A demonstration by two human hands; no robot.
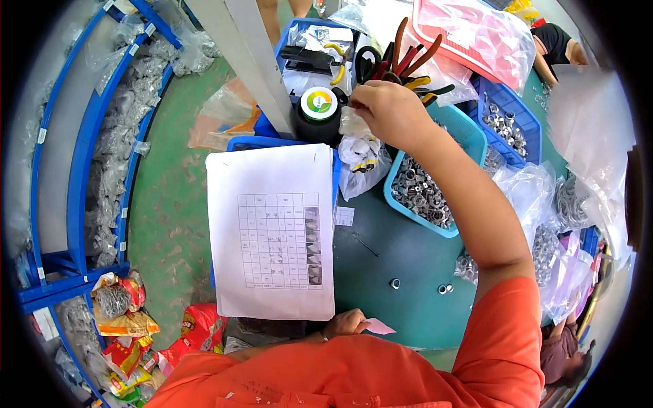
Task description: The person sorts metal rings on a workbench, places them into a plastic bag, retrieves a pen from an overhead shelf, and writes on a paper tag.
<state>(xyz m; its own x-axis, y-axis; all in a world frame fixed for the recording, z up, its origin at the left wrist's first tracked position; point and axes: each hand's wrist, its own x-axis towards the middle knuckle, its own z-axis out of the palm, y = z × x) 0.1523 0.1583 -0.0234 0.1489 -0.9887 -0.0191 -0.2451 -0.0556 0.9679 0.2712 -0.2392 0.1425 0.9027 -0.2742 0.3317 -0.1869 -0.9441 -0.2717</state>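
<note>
My right hand (394,114) reaches across to the far side of the table, its fingers pinched together beside a black jar (318,117) with a round white, green and yellow lid label. Just below those fingertips is a whitish plastic bag (360,153) with dark and yellow bits in it; what the fingers grip is hidden. Close to my body, my left hand (347,323) rests at the table's near edge, its fingers closed at one end of a pink paper slip (379,326). Loose metal nuts (395,283) lie on the green table (367,299).
A teal basket (389,194) of metal fittings stands under my right forearm. Pliers (408,61) stand upright behind it. Stacked printed sheets (228,204) cover a blue bin. A blue crate (534,136), bagged parts (544,251) and blue shelving (95,143) surround me. Other people are partly visible.
</note>
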